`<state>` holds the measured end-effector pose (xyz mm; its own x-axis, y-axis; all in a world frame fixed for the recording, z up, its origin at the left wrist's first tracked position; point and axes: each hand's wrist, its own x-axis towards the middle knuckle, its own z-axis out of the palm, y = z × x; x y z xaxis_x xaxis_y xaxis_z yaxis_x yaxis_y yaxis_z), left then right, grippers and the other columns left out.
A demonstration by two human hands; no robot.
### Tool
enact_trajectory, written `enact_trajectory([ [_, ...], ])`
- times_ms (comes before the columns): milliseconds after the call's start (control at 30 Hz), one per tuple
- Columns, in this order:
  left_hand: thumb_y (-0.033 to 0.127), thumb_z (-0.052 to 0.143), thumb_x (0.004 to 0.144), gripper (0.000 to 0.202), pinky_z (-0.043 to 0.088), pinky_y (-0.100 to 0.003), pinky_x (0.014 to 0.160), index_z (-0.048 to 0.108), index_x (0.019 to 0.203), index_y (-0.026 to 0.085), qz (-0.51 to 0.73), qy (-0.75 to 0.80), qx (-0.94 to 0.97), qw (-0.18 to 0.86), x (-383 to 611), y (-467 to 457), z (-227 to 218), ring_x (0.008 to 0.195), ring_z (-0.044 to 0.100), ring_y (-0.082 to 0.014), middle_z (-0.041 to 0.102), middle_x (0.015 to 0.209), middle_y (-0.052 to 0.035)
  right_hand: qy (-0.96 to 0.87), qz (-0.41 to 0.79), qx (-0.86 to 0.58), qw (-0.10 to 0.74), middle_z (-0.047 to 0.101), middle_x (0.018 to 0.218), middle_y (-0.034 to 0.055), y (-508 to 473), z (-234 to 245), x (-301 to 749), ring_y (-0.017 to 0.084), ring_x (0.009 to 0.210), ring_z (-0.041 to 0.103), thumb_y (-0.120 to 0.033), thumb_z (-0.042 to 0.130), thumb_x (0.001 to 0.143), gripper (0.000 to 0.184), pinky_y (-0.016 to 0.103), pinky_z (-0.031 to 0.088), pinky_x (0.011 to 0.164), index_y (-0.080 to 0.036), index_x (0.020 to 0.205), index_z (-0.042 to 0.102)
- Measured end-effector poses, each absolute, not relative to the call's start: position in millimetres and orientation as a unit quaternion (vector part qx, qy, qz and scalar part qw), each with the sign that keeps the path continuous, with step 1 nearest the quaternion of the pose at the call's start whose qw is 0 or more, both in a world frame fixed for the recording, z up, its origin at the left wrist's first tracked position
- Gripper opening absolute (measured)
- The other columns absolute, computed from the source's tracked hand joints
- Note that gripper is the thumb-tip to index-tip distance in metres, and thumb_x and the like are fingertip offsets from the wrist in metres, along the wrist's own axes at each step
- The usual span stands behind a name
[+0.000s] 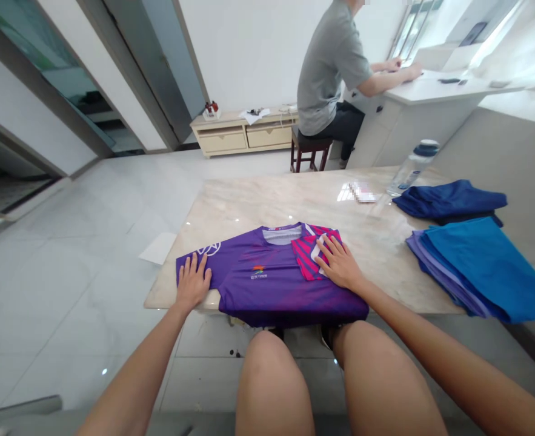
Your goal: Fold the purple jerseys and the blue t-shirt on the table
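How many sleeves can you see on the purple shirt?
2: the purple sleeve sticking outward under the left hand, and the pink-striped sleeve under the right hand, folded over the shirt.

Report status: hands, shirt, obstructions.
Left hand flat on purple sleeve; right hand on pink sleeve, folded inward. Shirt spread on table, hem past near edge. Folded cloths at right, apart.

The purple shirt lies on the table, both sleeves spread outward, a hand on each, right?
Not quite: the head view shows the pink-striped sleeve, under the right hand, folded inward over the shirt; only the other sleeve, under the left hand, spreads outward.
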<state>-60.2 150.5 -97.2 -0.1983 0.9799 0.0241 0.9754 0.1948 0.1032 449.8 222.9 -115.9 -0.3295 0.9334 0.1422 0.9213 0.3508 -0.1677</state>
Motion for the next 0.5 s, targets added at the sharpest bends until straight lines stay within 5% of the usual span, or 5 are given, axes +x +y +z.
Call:
enact_trajectory([
  [233, 0.058, 0.050, 0.106, 0.078, 0.014, -0.063, 0.137, 0.040, 0.174, 0.021, 0.066, 0.751, 0.645, 0.127, -19, 169, -93, 0.173, 0.015, -0.0418, 0.024, 0.185, -0.0193, -0.802, 0.003, -0.579, 0.146, 0.052, 0.170, 0.0177, 206, -139, 505, 0.040, 0.161, 0.043, -0.056, 0.036, 0.107, 0.069, 0.063, 0.040, 0.127, -0.024, 0.165, 0.056],
  [367, 0.047, 0.063, 0.102, 0.059, 0.032, -0.052, 0.132, 0.060, 0.154, 0.019, 0.174, 0.772, 0.601, 0.112, -41, 168, -88, 0.158, 0.045, -0.0357, 0.052, 0.167, -0.0220, -0.810, 0.038, -0.542, 0.221, 0.059, 0.159, 0.0214, 190, -143, 547, 0.041, 0.147, 0.057, -0.060, 0.032, 0.105, 0.071, 0.061, 0.048, 0.120, -0.028, 0.166, 0.052],
  [500, 0.044, 0.062, 0.102, 0.054, 0.040, -0.054, 0.122, 0.061, 0.142, 0.007, 0.198, 0.853, 0.480, 0.061, -71, 154, -80, 0.146, 0.054, -0.0398, 0.059, 0.149, -0.0316, -0.766, -0.026, -0.578, 0.279, 0.062, 0.140, 0.0281, 168, -137, 592, 0.047, 0.123, 0.067, -0.061, 0.036, 0.103, 0.069, 0.065, 0.051, 0.107, -0.032, 0.162, 0.056],
])
